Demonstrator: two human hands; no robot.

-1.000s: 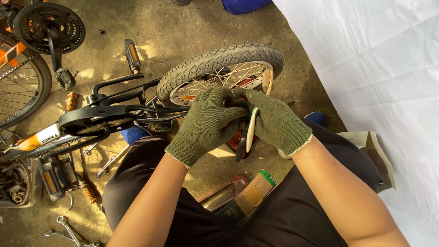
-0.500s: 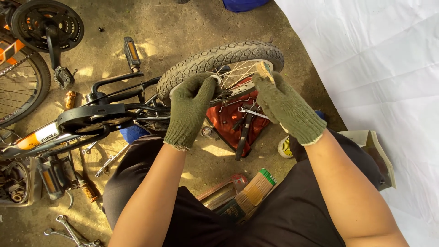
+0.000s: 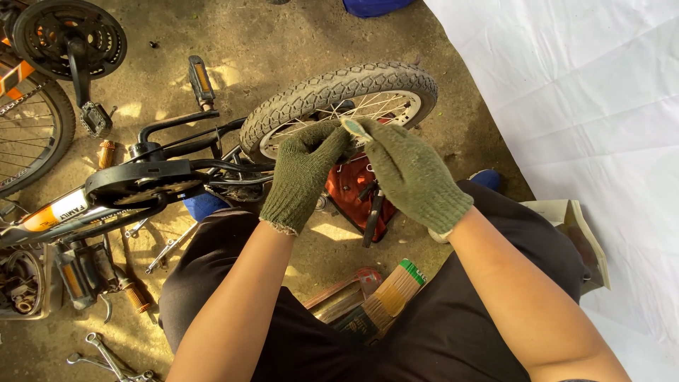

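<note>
Both hands wear olive knit gloves and meet just in front of a small bicycle wheel [image 3: 339,88] with a knobbly black tyre and silver spokes. My right hand [image 3: 414,177] pinches a small flat grey piece [image 3: 351,127] whose tip sticks out above its fingers. My left hand [image 3: 304,173] has its fingers curled against that same tip, touching the right hand's fingers. What the piece is cannot be made out. Below the hands lies a red tool case [image 3: 353,191] with a dark tool on it.
A small black bicycle frame [image 3: 163,173] with chain guard lies on the dirt ground at left. An orange bicycle's wheel [image 3: 32,134] and crankset [image 3: 71,35] sit at far left. Spanners [image 3: 106,357], pedals and a brush [image 3: 385,297] lie near my knees. A white sheet [image 3: 580,106] covers the right.
Both hands rose from the red case toward the tyre, then drew together in front of the wheel. The long pale tool seen a second ago is no longer in view.
</note>
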